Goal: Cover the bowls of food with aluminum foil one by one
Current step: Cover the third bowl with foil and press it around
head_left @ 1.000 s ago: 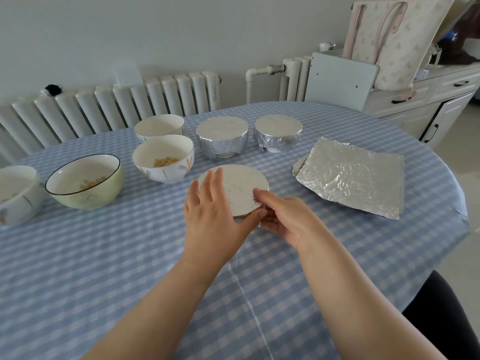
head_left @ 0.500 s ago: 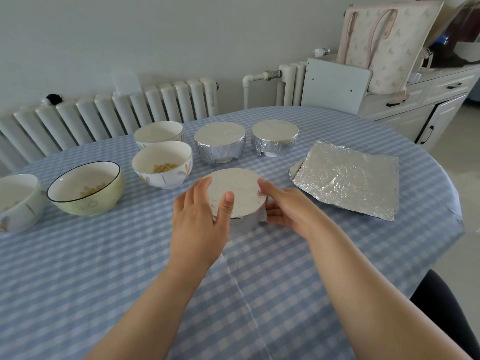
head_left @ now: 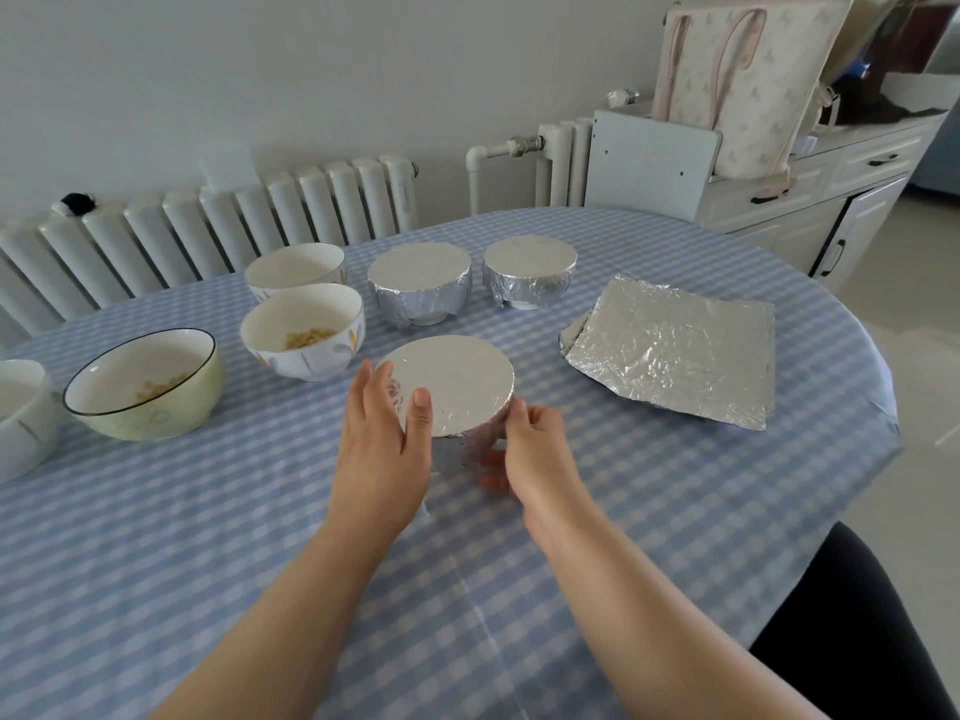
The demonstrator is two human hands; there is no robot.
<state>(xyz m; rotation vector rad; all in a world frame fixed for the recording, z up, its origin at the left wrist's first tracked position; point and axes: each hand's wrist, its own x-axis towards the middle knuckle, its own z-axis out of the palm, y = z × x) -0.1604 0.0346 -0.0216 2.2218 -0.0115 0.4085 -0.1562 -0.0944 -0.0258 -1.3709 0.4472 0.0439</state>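
Observation:
A bowl with foil stretched flat over its top [head_left: 457, 381] stands in the middle of the table. My left hand [head_left: 384, 439] cups its left side, thumb on the foil near the rim. My right hand [head_left: 530, 449] curls against the near right side, fingers pressing the foil skirt to the bowl's wall. Two more foil-covered bowls [head_left: 421, 283] [head_left: 530, 270] stand behind it. A stack of loose foil sheets [head_left: 680, 350] lies to the right. Uncovered bowls sit to the left: two white ones [head_left: 304, 330] [head_left: 296, 267], a green one [head_left: 145, 389] and a white one at the edge [head_left: 21, 413].
The round table carries a blue checked cloth [head_left: 260, 537]. A white radiator [head_left: 218, 226] runs along the wall behind it. At the back right stand a white cabinet [head_left: 857, 200] and a pale bag [head_left: 748, 80]. A dark chair [head_left: 852, 631] sits at the near right.
My left hand slid from the foil top down to the bowl's left side. My right hand dropped lower around the near right wall, pressing the foil in.

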